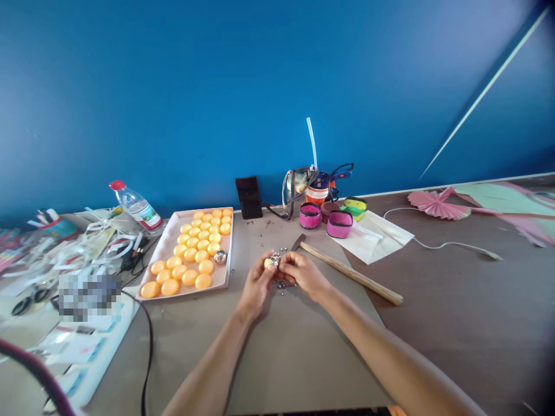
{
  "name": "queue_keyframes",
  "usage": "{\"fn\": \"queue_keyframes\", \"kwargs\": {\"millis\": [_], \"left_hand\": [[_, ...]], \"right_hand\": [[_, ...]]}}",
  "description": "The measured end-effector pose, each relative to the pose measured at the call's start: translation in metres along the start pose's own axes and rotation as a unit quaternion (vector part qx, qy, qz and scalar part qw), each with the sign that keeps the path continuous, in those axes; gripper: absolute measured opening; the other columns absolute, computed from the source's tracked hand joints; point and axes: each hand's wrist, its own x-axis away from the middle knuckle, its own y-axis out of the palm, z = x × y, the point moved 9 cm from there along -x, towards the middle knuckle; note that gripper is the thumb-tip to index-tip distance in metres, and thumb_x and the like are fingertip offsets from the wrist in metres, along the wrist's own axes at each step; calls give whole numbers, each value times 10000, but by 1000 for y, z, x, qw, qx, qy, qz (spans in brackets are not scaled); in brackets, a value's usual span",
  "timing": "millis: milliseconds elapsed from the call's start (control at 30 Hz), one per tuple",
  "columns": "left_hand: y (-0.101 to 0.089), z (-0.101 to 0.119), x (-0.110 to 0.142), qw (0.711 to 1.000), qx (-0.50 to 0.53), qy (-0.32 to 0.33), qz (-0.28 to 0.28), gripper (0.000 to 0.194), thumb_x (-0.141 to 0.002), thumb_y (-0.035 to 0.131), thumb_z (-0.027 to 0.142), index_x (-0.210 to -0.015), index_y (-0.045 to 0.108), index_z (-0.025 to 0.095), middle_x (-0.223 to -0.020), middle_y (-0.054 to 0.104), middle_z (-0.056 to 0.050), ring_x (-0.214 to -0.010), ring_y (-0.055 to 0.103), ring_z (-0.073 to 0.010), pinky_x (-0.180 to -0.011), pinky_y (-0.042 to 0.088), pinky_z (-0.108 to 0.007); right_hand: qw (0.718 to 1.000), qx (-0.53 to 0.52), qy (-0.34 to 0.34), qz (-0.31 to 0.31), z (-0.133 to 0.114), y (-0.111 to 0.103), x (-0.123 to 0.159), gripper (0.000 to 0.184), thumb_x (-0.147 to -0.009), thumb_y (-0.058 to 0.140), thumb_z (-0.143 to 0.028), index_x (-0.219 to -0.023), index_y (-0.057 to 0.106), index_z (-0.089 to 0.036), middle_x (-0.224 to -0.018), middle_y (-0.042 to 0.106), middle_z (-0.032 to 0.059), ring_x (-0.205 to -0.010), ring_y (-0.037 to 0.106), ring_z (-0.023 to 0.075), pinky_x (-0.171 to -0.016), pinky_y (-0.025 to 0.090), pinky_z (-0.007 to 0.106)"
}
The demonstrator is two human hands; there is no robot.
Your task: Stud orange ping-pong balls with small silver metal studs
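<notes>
My left hand (255,289) is closed round an orange ball (269,263), partly covered with shiny silver pieces, above the middle of the grey mat. From the other side my right hand (307,274) has its fingertips pinched together at the ball's silver edge. What is between those fingers is too small to make out. Small silver bits (281,285) lie scattered on the mat around and under the hands. To the left, a shallow white tray (229,254) holds several plain orange balls (189,254) and one silver-covered ball (220,257) at its right side.
A wooden-handled hammer (355,274) lies right of my hands. Behind are a black phone (248,197), pink containers (310,216), a cup (317,195) and white paper (375,237). A bottle (139,209), cables and clutter fill the left; a pink folded fan (437,205) lies far right.
</notes>
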Motion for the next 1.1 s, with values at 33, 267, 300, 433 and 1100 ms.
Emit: {"fn": "queue_keyframes", "kwargs": {"millis": [33,267,300,433,1100], "left_hand": [[3,1,0,999,29,-11,-8,401,-736,656,328,-1101,558,193,-869,624,-31,-690,590,-125,-733,473,-306],[8,10,1,997,66,-25,-32,420,-708,691,255,-1098,549,194,-933,611,-39,-673,579,-94,-674,445,-248],[7,11,1,998,56,-19,-29,411,-707,691,246,-1090,552,194,-929,613,-37,-655,572,-85,-661,439,-239],[6,9,2,1000,14,-12,-19,364,-725,671,268,-1063,560,188,-907,616,-33,-619,551,-74,-634,425,-233],[-4,12,-1,999,26,-3,25,340,-748,644,266,-1061,548,175,-842,609,-25,-573,521,-64,-592,417,-219]], "right_hand": [[1000,4,-13,-8,-4,-3,-1,161,-708,561,-328,-731,495,-183,-509,436,-73,-429,357,66,-440,276,197],[876,449,-142,103,-31,-40,-3,200,-782,468,-170,-902,628,-171,-949,624,75,-905,564,177,-814,403,281],[846,506,-137,97,-28,-39,-3,233,-790,466,-163,-960,625,-170,-1008,616,92,-969,552,190,-854,388,288],[772,623,-108,68,-19,-31,-2,293,-823,457,-191,-1085,586,-164,-1076,592,121,-999,547,208,-861,375,286],[775,614,-129,72,-13,-28,-11,302,-866,365,-186,-1072,586,-180,-953,656,82,-871,607,166,-743,402,229]]}}
